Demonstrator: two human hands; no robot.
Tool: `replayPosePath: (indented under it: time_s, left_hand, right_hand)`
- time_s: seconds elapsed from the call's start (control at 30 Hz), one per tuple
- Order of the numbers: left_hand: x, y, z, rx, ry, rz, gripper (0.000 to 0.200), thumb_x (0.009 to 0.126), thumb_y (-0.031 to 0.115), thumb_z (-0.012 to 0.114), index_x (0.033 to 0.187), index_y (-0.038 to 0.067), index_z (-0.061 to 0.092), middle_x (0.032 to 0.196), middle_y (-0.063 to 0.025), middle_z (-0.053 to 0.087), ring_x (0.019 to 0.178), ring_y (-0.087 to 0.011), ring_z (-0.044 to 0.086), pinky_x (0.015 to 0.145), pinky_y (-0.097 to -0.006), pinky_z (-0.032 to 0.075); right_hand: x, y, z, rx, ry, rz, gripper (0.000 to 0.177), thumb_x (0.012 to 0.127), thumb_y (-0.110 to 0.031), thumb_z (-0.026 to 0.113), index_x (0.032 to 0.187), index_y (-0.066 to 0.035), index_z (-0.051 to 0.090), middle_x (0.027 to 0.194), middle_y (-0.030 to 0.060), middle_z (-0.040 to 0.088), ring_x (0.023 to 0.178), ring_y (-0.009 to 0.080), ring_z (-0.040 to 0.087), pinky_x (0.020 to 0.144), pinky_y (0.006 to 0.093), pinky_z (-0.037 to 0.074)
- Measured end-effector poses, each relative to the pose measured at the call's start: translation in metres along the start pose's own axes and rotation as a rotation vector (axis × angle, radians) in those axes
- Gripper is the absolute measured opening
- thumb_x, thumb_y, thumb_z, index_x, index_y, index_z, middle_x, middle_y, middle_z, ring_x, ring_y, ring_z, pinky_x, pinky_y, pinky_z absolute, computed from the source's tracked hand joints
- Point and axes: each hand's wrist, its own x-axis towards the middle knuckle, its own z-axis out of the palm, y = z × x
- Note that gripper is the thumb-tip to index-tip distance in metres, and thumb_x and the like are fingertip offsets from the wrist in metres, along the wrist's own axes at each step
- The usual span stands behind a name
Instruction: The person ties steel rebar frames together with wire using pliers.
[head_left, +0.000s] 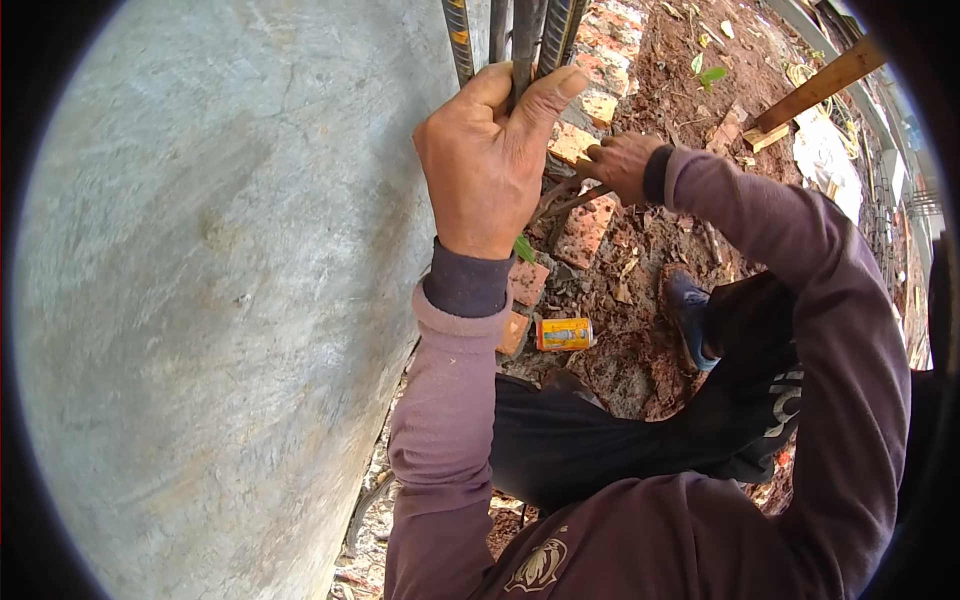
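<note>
Several dark ribbed metal bars (pixel 527 40) stand at the top centre, beside the grey concrete surface (pixel 220 300). My left hand (pixel 488 160) is wrapped around them near their visible lower part. To the right and lower down, my right hand (pixel 622 165) has its fingers closed around the handle end of a dark metal tool (pixel 575 202), which lies over the bricks. What the tool's far end touches is hidden behind my left hand and wrist.
A row of red bricks (pixel 585 232) runs along the concrete. An orange packet (pixel 565 334) lies on the reddish soil near my shoe (pixel 686 312). A wooden post (pixel 822 82) slants in at the upper right, near a white sheet (pixel 828 165).
</note>
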Motion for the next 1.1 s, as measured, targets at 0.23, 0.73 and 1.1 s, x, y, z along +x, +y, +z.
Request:
replayPosePath:
  time_s: [0.23,0.73,1.1]
  left_hand:
    - [-0.001,0.0,0.003,-0.076,0.011,-0.038,0.032,0.087,0.033,0.073,0.088,0.002,0.073,0.076,-0.0046,0.07,0.068,-0.0074,0.061,0.061,-0.0224,0.046]
    - [-0.001,0.0,0.0,-0.025,-0.001,-0.022,0.034,0.087,0.036,0.073,0.086,0.003,0.074,0.075,-0.0033,0.07,0.069,-0.0061,0.06,0.062,-0.021,0.045]
    - [-0.001,0.003,-0.003,0.034,-0.009,-0.013,0.034,0.086,0.037,0.074,0.088,0.003,0.074,0.074,-0.0034,0.07,0.069,-0.0066,0.06,0.062,-0.022,0.045]
  right_hand:
    - [0.007,0.015,0.012,0.062,0.117,0.003,0.027,0.087,-0.02,0.068,0.113,-0.021,0.064,0.083,0.0047,0.066,0.074,0.0211,0.063,0.06,0.036,0.055]
    - [-0.036,-0.159,0.083,1.88,-0.02,0.653,0.03,0.092,-0.023,0.062,0.108,0.002,0.067,0.079,0.0096,0.067,0.053,0.0158,0.061,0.049,0.0301,0.052]
    - [-0.041,-0.196,0.064,1.535,0.337,0.673,0.037,0.083,-0.017,0.066,0.114,-0.003,0.052,0.076,0.008,0.058,0.059,0.0233,0.06,0.055,0.0376,0.052]
